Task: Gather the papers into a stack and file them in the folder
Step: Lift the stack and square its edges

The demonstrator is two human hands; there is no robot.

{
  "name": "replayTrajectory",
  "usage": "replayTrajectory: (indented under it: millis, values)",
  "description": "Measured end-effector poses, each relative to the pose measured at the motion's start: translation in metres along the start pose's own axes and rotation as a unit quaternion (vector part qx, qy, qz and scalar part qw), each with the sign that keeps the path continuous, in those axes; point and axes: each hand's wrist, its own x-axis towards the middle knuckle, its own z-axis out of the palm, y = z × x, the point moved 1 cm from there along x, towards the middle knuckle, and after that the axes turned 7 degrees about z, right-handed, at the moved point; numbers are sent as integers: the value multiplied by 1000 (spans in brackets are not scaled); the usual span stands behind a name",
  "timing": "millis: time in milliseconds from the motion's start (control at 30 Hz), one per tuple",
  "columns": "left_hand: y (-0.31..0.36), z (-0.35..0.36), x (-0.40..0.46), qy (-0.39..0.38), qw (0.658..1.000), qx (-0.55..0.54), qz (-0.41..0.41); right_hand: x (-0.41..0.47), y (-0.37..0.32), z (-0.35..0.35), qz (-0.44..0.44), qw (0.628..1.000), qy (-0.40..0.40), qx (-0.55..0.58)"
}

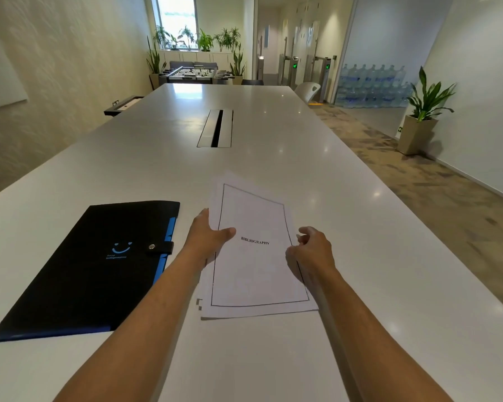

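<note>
A stack of white papers [253,274] lies in front of me on the white table [346,227]; its top sheet has a thin black border and the word BIBLIOGRAPHY. The sheets are roughly aligned, with corners peeking out at the bottom left and the far end. My left hand [208,236] grips the stack's left edge, thumb on the top sheet. My right hand [312,252] rests at the right edge with fingers curled against it. A black folder [93,268] with blue edging, a smile logo and a snap strap lies shut to the left.
A metal cable hatch [216,128] is set into the table further ahead. A white chair [307,91] stands at the far right of the table. A potted plant [421,117] stands on the floor by the right wall.
</note>
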Motion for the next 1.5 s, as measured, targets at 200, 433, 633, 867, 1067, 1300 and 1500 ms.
replayTrajectory:
  millis: [200, 433, 633, 867, 1067, 1300, 1500]
  values:
    - [24, -12, -14, -17, 984, -61, 164, 5, -11, -7, 6, 916, -166, 364]
    - [71, -28, -5, 49, 957, -75, 275, 4, -74, -29, -225, 925, -66, 299]
    - [96, -36, -3, 59, 949, -71, 302, -4, -94, -51, -288, 927, -42, 235]
    - [57, -5, -10, 76, 957, -54, 276, -12, -61, -11, -214, 940, 28, 264]
    - [63, -14, -5, 79, 959, -110, 251, -17, -67, -17, -246, 936, 29, 249]
    - [88, -14, -12, 143, 935, -144, 291, -24, -93, -29, -291, 932, 60, 209]
    - [48, -2, -16, 126, 952, -164, 227, -26, -50, -9, -240, 939, 60, 239]
